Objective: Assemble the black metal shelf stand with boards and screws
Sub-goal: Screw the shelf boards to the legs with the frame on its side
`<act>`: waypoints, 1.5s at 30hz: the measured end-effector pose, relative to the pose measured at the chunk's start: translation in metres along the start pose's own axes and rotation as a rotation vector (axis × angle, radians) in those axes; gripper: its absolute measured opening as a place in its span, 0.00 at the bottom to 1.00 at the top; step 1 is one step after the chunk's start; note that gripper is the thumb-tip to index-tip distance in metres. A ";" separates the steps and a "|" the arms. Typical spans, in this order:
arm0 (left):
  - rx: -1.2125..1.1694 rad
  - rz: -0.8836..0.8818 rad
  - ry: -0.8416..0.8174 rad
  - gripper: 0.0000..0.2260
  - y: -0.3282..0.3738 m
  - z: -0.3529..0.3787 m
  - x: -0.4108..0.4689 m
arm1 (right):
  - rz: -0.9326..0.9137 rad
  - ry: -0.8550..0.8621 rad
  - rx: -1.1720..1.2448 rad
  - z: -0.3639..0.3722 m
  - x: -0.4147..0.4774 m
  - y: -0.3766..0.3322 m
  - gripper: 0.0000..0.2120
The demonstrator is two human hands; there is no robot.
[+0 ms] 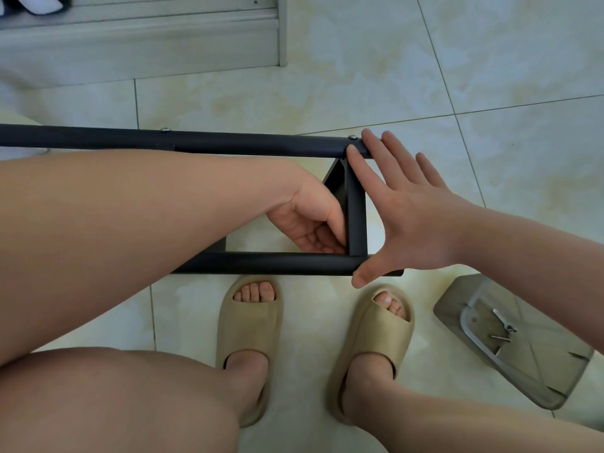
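The black metal frame lies on the tiled floor in front of our feet in beige slippers. Its near tube sits just past our toes, and the far tube runs parallel beyond it. A short cross tube joins the two near their right ends. Two screw heads show on top of the far tube.

Our left hand reaches between the tubes, palm up. Its thumb lies against the cross tube's left side and its fingers are curled in toward it. We cannot tell whether they grasp the tube or some small part.

Our right hand is spread flat with straight fingers. The fingertips touch the far tube's end and the thumb rests on the near tube's end.

To the right, apart from the frame, a clear plastic container holds small metal parts.
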State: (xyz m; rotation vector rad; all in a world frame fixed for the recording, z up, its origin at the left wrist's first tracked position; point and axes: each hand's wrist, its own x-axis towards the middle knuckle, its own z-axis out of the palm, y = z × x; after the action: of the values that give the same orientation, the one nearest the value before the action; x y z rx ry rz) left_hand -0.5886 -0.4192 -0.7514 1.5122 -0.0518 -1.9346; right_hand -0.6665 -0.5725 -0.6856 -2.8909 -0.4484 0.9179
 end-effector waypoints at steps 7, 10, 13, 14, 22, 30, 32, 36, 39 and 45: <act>0.015 0.010 0.008 0.08 0.004 0.000 -0.001 | 0.008 -0.011 -0.002 -0.001 -0.001 -0.001 0.76; 0.007 0.022 0.003 0.10 0.004 0.000 0.000 | 0.007 -0.009 -0.006 0.000 0.000 -0.001 0.76; -0.009 0.036 0.001 0.10 0.003 0.001 -0.001 | 0.007 -0.005 -0.005 0.000 0.000 -0.001 0.76; -0.009 0.041 0.001 0.09 0.003 0.001 -0.001 | 0.006 -0.004 -0.006 0.000 0.000 -0.001 0.76; 0.065 0.020 -0.017 0.07 0.005 -0.006 -0.006 | 0.003 0.001 -0.002 0.000 0.000 -0.001 0.76; 0.244 0.009 0.006 0.03 0.010 -0.011 -0.003 | -0.004 0.002 -0.001 0.000 0.001 0.000 0.75; 0.223 0.000 0.010 0.03 0.007 -0.010 0.002 | -0.005 0.000 -0.001 0.001 0.001 0.000 0.75; 0.215 -0.016 0.012 0.04 0.005 -0.009 0.002 | -0.003 0.002 0.001 0.001 0.001 0.000 0.75; 0.199 -0.020 0.006 0.04 0.006 -0.010 0.000 | -0.005 -0.001 0.001 0.001 0.002 0.000 0.75; 0.176 -0.027 -0.018 0.06 0.006 -0.013 -0.003 | -0.006 0.001 0.003 0.001 0.002 0.000 0.75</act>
State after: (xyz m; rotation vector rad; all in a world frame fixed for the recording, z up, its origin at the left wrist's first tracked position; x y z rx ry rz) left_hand -0.5737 -0.4172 -0.7504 1.6165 -0.2156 -2.0092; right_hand -0.6655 -0.5724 -0.6873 -2.8853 -0.4547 0.9157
